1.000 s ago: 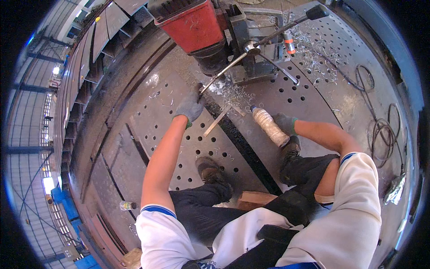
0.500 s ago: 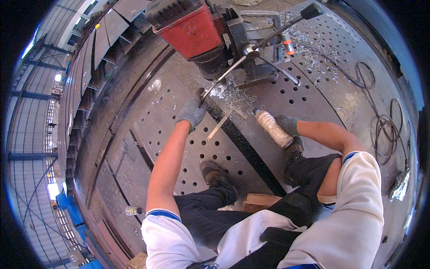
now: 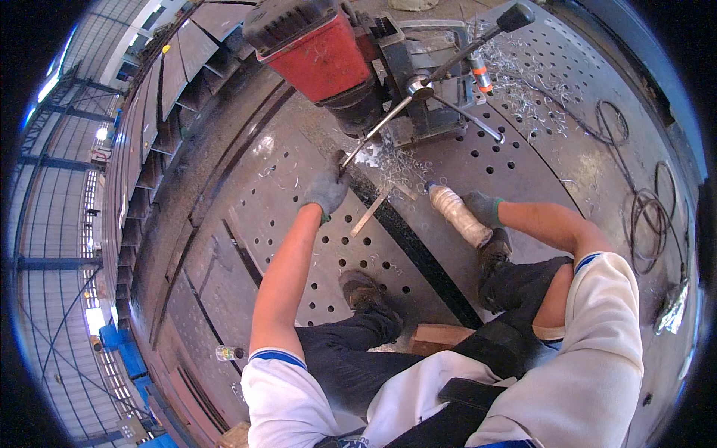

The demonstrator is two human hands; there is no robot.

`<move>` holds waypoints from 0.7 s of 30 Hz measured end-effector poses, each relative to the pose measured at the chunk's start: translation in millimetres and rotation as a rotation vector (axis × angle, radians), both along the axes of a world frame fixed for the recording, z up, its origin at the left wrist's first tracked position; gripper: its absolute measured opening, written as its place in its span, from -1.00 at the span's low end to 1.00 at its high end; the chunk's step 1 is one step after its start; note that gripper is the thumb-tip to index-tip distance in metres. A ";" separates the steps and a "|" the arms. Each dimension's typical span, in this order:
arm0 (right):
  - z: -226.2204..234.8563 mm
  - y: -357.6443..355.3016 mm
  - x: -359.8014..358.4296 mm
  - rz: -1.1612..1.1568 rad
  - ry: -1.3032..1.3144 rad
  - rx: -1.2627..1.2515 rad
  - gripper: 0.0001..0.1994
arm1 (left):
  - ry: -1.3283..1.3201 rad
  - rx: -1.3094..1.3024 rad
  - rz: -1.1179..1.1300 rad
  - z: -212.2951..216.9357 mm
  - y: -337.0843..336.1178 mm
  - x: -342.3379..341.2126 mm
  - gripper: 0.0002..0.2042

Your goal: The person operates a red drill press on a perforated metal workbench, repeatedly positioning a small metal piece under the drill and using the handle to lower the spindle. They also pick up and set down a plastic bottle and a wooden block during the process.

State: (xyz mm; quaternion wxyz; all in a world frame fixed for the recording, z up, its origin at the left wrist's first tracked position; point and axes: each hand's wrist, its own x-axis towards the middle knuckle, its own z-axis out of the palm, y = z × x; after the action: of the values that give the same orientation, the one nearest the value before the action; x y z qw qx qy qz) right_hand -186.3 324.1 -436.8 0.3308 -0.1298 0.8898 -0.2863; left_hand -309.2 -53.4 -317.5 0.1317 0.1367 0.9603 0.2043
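On perforated steel plate (image 3: 523, 160): left hand (image 3: 327, 190) clamped on drill (image 3: 321, 52) lever (image 3: 373, 134); right hand (image 3: 484, 209) wrapped around plastic bottle (image 3: 459, 215); metal shavings (image 3: 392, 160) near bit.

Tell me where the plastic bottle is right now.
In the head view, the plastic bottle is right of centre, held tilted in the gloved right hand over the perforated steel plate, near the metal shavings.

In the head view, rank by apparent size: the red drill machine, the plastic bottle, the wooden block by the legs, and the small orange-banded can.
1. Red drill machine, largest, though it is also nearer the camera.
2. Plastic bottle, held by the right hand, and wooden block: look alike, block partly hidden.
3. Orange-banded can, smallest.
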 end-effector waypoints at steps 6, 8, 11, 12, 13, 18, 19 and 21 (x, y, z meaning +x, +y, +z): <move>-95.2 44.4 4.0 -0.342 -0.132 -0.338 -0.70 | -0.014 -0.017 -0.059 4.3 33.5 -10.0 -0.36; -85.2 27.4 2.2 -0.503 -0.333 -0.660 -0.71 | -0.057 -0.004 -0.008 12.4 30.9 -3.3 -0.41; -29.5 -11.2 -1.9 -0.747 -0.688 -0.907 -0.72 | -0.096 -0.073 0.055 23.2 13.9 8.7 -0.41; -16.2 -14.2 -2.0 -0.833 -0.789 -0.928 -0.73 | -0.075 -0.053 0.050 22.1 11.5 9.1 -0.40; -18.1 -6.6 -1.8 -0.764 -0.701 -0.889 -0.72 | -0.052 -0.024 0.027 17.0 15.6 4.7 -0.40; 7.4 -0.6 1.2 0.144 0.265 -0.070 -0.67 | -0.008 -0.012 0.007 0.2 2.9 1.2 -0.40; 1.4 4.5 3.0 0.136 0.253 -0.075 -0.66 | -0.017 -0.015 -0.003 2.6 9.2 0.0 -0.40; -26.2 21.0 2.1 0.119 0.234 -0.086 -0.64 | 0.000 0.001 -0.038 -1.7 18.4 -8.8 -0.39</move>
State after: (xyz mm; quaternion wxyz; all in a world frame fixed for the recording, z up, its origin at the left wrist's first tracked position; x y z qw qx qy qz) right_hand -184.2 345.1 -463.0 0.2352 -0.2291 0.9000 -0.2869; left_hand -318.0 -35.0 -319.1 0.1355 0.1551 0.9575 0.2021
